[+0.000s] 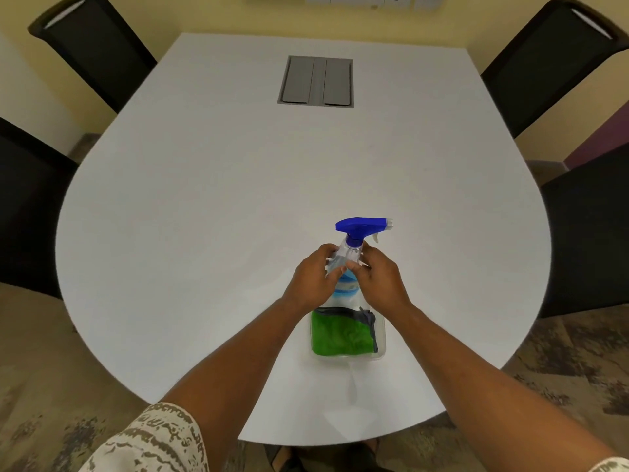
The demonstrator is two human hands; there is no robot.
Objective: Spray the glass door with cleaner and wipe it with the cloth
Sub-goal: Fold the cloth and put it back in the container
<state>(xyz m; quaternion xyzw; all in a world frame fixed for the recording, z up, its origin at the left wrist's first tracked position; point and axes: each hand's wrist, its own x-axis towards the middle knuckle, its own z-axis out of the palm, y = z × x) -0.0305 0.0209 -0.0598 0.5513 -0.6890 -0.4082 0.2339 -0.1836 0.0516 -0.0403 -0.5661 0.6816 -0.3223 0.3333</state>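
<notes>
So both hands are on the clear plastic spray bottle with the blue trigger head point(350, 253), which stands upright on the white rounded table point(204, 216), near the edge closest to the person and a bit right of centre; the left hand point(315, 274) is wrapped round the bottle's left side with the fingers curled over the shoulder just under the neck; the right hand point(379, 275) comes in from the other side, thumb and fingertips pinching the upper body just below the blue collar; so neither hand is loose, both have a proper hold of the bottle and nothing else; the nozzle points off to the right, with the white trigger hanging below it; there's pale blue liquid or a label showing in the lower part of the bottle between the two hands, can't tell which; right behind the bottle, closer to the person, sits a clear plastic tub point(382, 349) with a folded green cloth with a dark grey edge point(340, 335) inside it; tub and bottle look like they're touching or just about, hard to say since the wrists cover the join; further up the table there's a grey metal flap panel point(316, 81) set into the top; black high-backed chairs point(92, 46) stand around the table; the left arm has a patterned cream sleeve point(153, 441) at the bottom of the view.
</notes>
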